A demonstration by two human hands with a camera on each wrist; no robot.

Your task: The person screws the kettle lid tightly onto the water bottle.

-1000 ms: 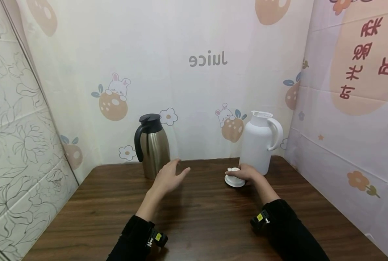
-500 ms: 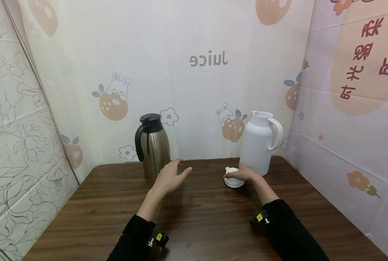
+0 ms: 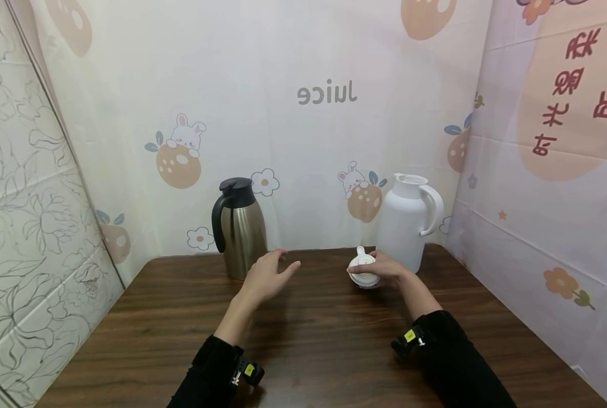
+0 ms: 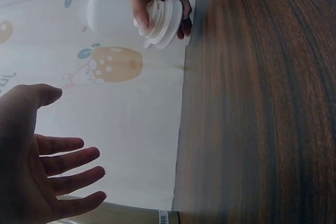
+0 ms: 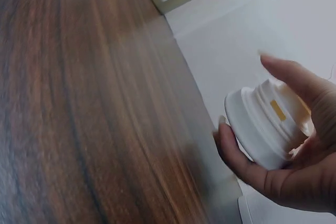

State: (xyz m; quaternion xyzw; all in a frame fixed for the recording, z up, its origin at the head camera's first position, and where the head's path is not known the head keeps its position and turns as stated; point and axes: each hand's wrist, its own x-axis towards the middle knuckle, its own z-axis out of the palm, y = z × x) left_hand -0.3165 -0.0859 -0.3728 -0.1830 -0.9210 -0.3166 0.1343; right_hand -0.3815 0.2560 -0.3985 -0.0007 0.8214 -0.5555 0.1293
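Observation:
My right hand (image 3: 385, 268) grips a white round jug lid (image 3: 363, 273) by its sides, close over the table in front of the white vacuum jug (image 3: 402, 226). In the right wrist view the lid (image 5: 257, 124) shows stepped rings and a small yellow mark, with thumb and fingers around it. A short tab sticks up from its far side in the head view. My left hand (image 3: 264, 277) holds nothing; its fingers are spread and relaxed beside the steel-gold vacuum jug (image 3: 244, 238), which has a black top and handle. Part of that jug's base is hidden behind the hand.
Both jugs stand upright at the back edge of the dark wooden table (image 3: 303, 351). A printed cloth (image 3: 308, 141) hangs right behind them, and further cloth panels close in the left and right sides.
My right hand has tilted and lifted the lid slightly, and moved it a little left; the lid's tab now points away. My left hand has stayed almost still.

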